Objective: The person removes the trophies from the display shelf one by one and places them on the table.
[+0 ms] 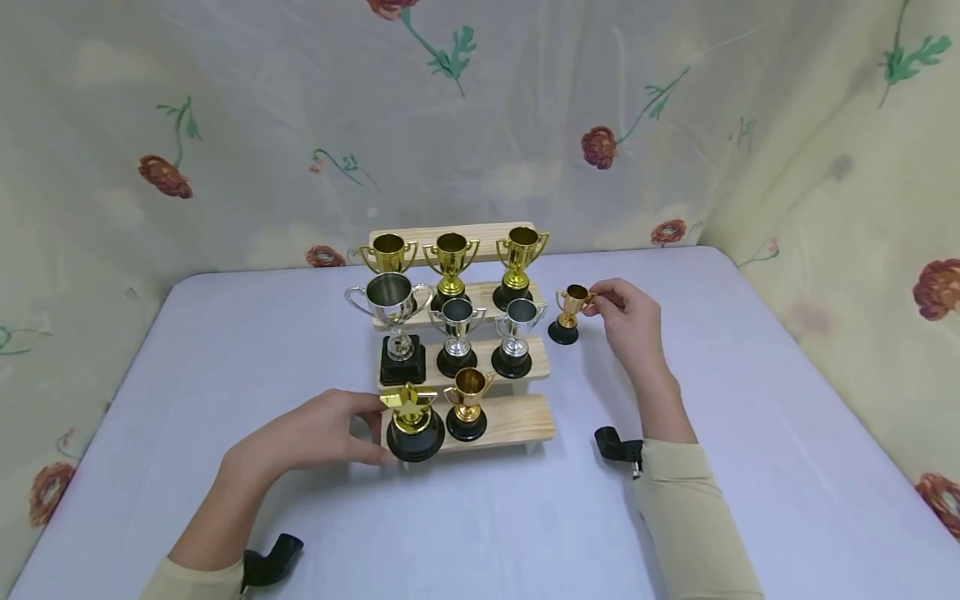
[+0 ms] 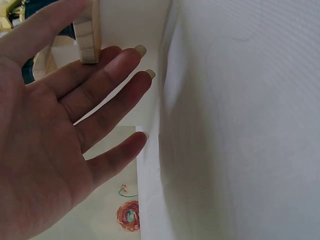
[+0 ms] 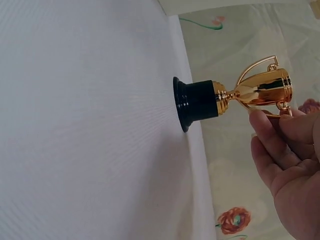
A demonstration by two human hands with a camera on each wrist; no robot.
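Observation:
My right hand [image 1: 630, 325] pinches one handle of a small gold trophy cup [image 1: 574, 302] right of the stand. Upright in the right wrist view's sideways picture, the trophy [image 3: 265, 87] has its black base right at the white cloth. At the left end of the wooden tiered stand [image 1: 517, 419], my left hand [image 1: 315, 429] holds the lowest board between thumb and forefinger. Its other fingers [image 2: 107, 115] spread out. A gold star trophy [image 1: 415, 425] and a small gold cup [image 1: 468, 404] stand on that lowest board, leaving its right part bare.
Three silver cups, the largest [image 1: 397, 321] at left, stand on the middle tier. Behind them, three gold cups [image 1: 452, 258] line the upper tier. White cloth [image 1: 465, 533] covers the table, and a flowered curtain [image 1: 510, 125] hangs behind. Each wrist wears a black device [image 1: 618, 446].

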